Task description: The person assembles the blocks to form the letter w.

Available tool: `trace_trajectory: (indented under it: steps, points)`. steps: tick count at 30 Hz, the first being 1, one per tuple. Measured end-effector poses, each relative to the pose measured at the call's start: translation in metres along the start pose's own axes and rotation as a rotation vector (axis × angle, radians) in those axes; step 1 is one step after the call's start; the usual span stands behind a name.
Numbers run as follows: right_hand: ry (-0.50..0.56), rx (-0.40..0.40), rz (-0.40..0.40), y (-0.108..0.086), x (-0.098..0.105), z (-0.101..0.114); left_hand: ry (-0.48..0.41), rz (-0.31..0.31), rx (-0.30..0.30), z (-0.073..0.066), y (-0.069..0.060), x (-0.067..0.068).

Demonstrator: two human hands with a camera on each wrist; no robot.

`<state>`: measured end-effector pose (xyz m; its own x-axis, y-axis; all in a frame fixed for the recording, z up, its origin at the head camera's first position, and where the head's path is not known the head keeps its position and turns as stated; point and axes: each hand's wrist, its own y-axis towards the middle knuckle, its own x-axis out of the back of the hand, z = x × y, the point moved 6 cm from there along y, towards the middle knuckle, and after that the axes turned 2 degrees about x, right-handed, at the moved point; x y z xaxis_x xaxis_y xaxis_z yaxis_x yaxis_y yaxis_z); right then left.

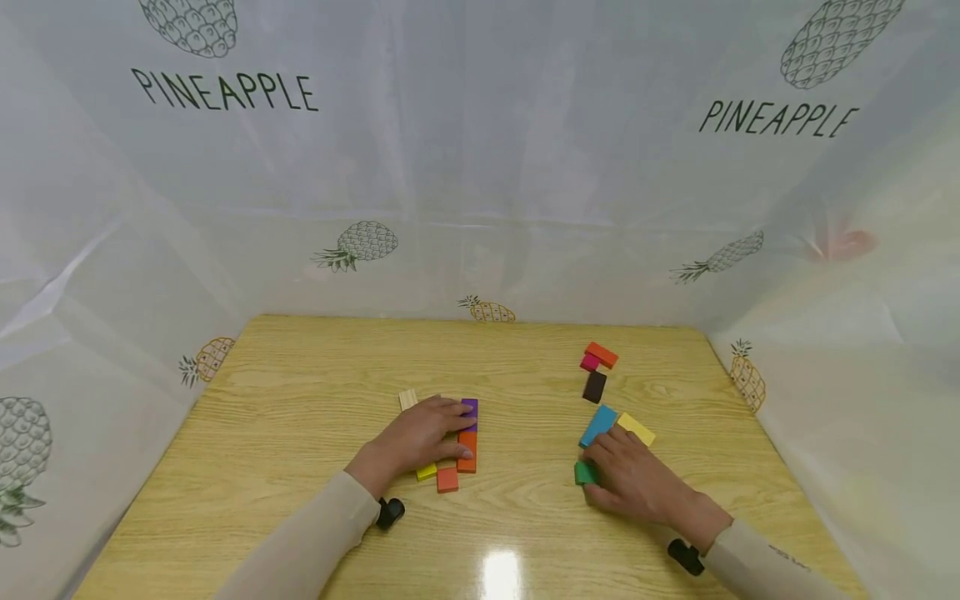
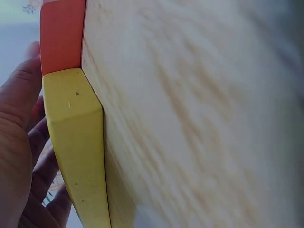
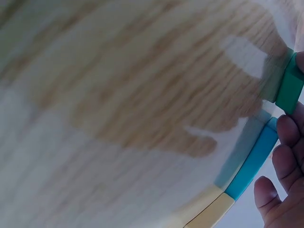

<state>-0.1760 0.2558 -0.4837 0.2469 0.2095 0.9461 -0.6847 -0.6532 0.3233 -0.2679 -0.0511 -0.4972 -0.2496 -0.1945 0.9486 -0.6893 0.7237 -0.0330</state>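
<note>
My left hand [image 1: 423,433] lies over a group of wooden blocks, its fingers resting on a purple block [image 1: 471,406] and its thumb on an orange block [image 1: 467,465] directly below. Beside and partly under the hand are a yellow block [image 1: 426,472], a coral-red block [image 1: 447,480] and a plain wood block [image 1: 407,398]. The left wrist view shows the yellow block's side close up. With thumb and finger, my right hand [image 1: 637,475] pinches a green block [image 1: 584,474] on the table. A blue block [image 1: 598,423] and a pale yellow block [image 1: 637,428] lie just beyond its fingers.
Farther back on the right are a black block [image 1: 595,387], a pink block [image 1: 589,362] and another orange block [image 1: 602,355]. The wood-grain table [image 1: 322,367] ends at a pineapple-print sheet [image 1: 480,183] behind and at both sides.
</note>
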Motion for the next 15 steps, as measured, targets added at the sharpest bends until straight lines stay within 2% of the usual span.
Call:
trace_trajectory:
  steps: [7, 15]
  points:
    - [-0.005, 0.002, 0.003, -0.0008, -0.0025, -0.0009, 0.006, 0.002, -0.034, -0.0024, -0.0001, 0.0009]
    - [-0.009, -0.005, 0.011, 0.0016, 0.0002, 0.0002, 0.020, 0.003, -0.041, -0.0017, 0.0006, -0.0005]
